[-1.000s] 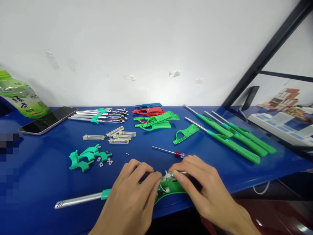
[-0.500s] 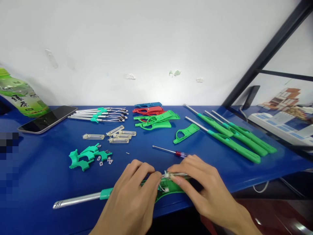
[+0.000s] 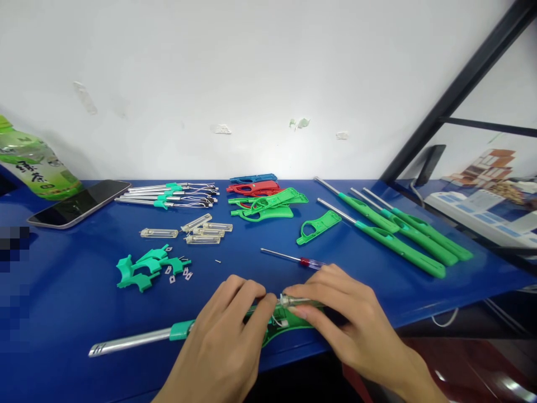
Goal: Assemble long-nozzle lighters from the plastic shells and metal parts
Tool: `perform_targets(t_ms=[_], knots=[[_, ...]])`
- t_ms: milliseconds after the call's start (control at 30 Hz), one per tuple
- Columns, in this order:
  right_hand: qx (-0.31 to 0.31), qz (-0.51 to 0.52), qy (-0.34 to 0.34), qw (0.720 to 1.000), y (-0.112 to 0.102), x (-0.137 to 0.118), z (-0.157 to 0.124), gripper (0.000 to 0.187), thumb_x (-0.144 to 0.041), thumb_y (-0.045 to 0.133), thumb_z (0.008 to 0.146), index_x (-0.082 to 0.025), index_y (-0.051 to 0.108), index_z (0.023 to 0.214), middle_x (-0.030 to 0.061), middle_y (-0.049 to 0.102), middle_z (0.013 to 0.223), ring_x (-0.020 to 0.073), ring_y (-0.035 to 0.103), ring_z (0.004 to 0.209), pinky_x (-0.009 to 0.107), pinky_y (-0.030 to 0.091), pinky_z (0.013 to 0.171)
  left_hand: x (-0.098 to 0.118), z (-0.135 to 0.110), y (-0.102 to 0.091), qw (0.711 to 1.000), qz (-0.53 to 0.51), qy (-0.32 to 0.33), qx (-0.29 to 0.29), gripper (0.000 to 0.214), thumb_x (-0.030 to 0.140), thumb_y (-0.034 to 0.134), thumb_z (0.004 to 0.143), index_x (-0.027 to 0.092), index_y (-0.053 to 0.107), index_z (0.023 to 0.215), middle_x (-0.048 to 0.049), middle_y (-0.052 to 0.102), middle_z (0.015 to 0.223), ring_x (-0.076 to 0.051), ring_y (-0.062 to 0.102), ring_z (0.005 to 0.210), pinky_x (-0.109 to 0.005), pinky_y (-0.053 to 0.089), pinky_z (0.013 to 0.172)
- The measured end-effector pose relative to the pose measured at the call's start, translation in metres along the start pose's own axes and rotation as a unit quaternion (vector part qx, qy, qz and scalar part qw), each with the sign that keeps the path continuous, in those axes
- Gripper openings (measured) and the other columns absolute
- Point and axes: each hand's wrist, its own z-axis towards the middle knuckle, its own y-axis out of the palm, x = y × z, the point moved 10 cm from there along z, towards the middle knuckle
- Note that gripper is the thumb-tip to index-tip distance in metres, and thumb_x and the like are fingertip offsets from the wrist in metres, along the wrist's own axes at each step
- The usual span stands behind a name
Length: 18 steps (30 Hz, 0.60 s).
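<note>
A half-built green stick lighter [image 3: 297, 323] lies on the table's near edge, its inner side up and its metal tube [image 3: 130, 342] pointing left. Across its handle, my left hand [image 3: 229, 330] is closed, thumb and index fingertips pinched at the valve end of a clear fuel tank [image 3: 289, 300]. Whatever those fingertips hold is too small to make out. My right hand [image 3: 348, 313] grips that tank between thumb and fingers, just over the open handle shell. A white wire [image 3: 277, 322] shows inside the shell, between the hands.
Behind my hands lie a screwdriver [image 3: 289, 257], teal plastic parts [image 3: 145, 268] with small metal plates, and several fuel tanks [image 3: 203, 238]. Farther back are wired metal tubes [image 3: 168, 195], coloured handle shells [image 3: 264, 204], and assembled lighters [image 3: 398, 243]. A phone [image 3: 79, 204] and bottle [image 3: 37, 162] stand left.
The tank's valve end has shifted very slightly left, with both hands keeping nearly the same pose. The whole view has moved a little; the other parts lie as before.
</note>
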Motion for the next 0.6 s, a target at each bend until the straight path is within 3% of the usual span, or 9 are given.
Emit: perform_targets(t_ms=[200, 400, 600], knots=[[0.005, 0.005, 0.01, 1.0, 0.0, -0.001, 0.001, 0.015, -0.014, 0.069, 0.105, -0.026, 0.072, 0.114, -0.0062, 0.08, 0.103, 0.0129, 0.067, 0.085, 0.032, 0.043, 0.089, 0.001, 0.008, -0.012, 0.999, 0.015, 0.003, 0.042, 0.035, -0.001, 0.052, 0.101, 0.011, 0.072, 0.126, -0.0096, 0.072, 0.108, -0.023, 0.058, 0.095, -0.04, 0.056, 0.084], [0.011, 0.015, 0.034, 0.999, -0.004, 0.004, 0.002, 0.013, -0.016, 0.067, 0.106, -0.026, 0.073, 0.113, -0.0051, 0.08, 0.099, 0.0139, 0.069, 0.083, 0.034, 0.044, 0.088, 0.003, 0.013, -0.029, 0.993, -0.011, -0.003, 0.115, 0.018, 0.004, 0.056, 0.104, 0.013, 0.071, 0.11, -0.0053, 0.073, 0.099, -0.02, 0.057, 0.087, -0.037, 0.051, 0.077], [0.023, 0.014, 0.009, 1.0, -0.005, 0.002, 0.001, 0.013, -0.017, 0.071, 0.105, -0.025, 0.074, 0.115, -0.0052, 0.081, 0.102, 0.0128, 0.07, 0.086, 0.032, 0.046, 0.087, 0.004, 0.016, -0.028, 0.993, -0.031, -0.013, 0.109, 0.018, -0.002, 0.057, 0.101, 0.012, 0.066, 0.107, -0.0055, 0.069, 0.097, -0.02, 0.054, 0.089, -0.038, 0.048, 0.08]])
